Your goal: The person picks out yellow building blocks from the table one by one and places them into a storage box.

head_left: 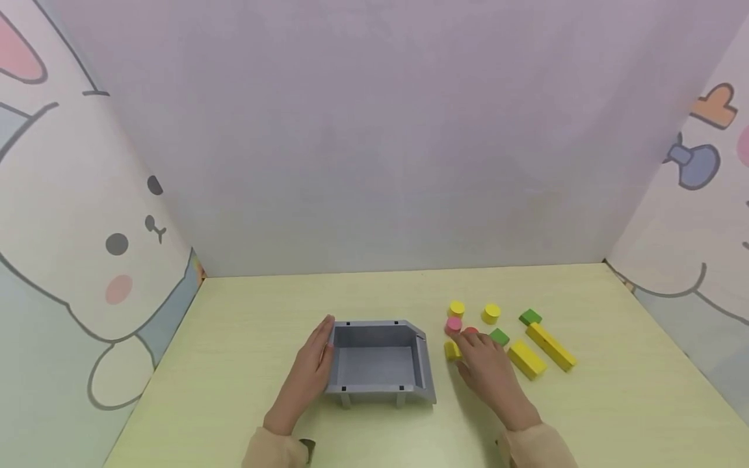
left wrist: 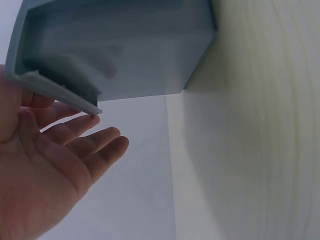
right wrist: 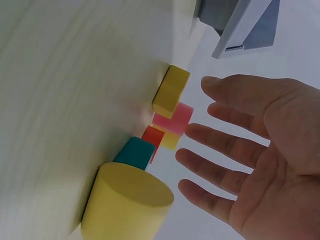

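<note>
In the head view a grey open-topped plastic bin (head_left: 376, 364) stands at the middle of the table. My left hand (head_left: 311, 362) rests along its left wall; the left wrist view shows the fingers (left wrist: 80, 131) loosely extended at the bin's rim. My right hand (head_left: 487, 369) hovers over a group of small blocks, fingers spread and holding nothing. Nearest to it are a yellow block (right wrist: 171, 91), a pink cylinder (right wrist: 173, 119) and a red piece (right wrist: 152, 136). The hand partly covers the yellow block and the red piece in the head view.
Right of the hand lie a thick yellow block (head_left: 527, 359), a long yellow bar (head_left: 551, 346) and green pieces (head_left: 530, 317). Yellow cylinders (head_left: 491, 314) stand behind. A pale curtain (head_left: 404, 162) closes off the table's (head_left: 263, 305) back edge; cartoon-printed cloths hang at both sides.
</note>
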`<move>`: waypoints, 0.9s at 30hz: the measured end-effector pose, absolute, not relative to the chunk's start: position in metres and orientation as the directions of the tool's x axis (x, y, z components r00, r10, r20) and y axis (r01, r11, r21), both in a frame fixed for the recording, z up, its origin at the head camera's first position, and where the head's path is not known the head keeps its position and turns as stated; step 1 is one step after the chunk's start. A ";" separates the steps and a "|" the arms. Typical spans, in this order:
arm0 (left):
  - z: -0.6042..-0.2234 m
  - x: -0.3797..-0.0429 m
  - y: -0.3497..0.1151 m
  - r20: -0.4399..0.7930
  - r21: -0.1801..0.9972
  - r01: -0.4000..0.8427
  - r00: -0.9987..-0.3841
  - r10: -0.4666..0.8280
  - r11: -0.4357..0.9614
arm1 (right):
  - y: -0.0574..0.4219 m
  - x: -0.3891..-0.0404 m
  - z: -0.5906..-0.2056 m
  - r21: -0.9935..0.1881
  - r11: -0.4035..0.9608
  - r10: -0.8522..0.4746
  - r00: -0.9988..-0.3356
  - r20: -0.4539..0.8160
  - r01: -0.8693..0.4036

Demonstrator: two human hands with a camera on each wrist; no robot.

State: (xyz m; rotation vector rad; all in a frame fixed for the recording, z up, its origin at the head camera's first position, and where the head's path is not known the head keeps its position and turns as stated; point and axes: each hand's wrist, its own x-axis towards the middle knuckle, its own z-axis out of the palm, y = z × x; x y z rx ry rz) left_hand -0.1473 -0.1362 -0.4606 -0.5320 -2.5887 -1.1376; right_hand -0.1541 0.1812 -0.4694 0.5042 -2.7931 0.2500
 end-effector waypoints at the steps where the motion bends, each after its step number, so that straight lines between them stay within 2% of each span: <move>1: -0.461 -0.148 -0.136 0.381 0.651 0.432 -0.897 0.224 0.624 | 0.181 -0.155 -0.470 -0.117 0.924 -0.314 -0.897 0.312 -0.364; 8: -0.463 -0.150 -0.136 0.412 0.642 0.451 -0.885 0.217 0.620 | 0.180 -0.159 -0.474 -0.109 0.926 -0.317 -0.899 0.302 -0.362; 17: -0.469 -0.152 -0.134 0.444 0.627 0.475 -0.869 0.217 0.618 | 0.178 -0.164 -0.472 -0.108 0.939 -0.298 -0.929 0.218 -0.327; 27: -0.469 -0.152 -0.133 0.450 0.635 0.469 -0.871 0.200 0.614 | 0.176 -0.167 -0.474 -0.077 0.933 -0.325 -0.915 0.240 -0.352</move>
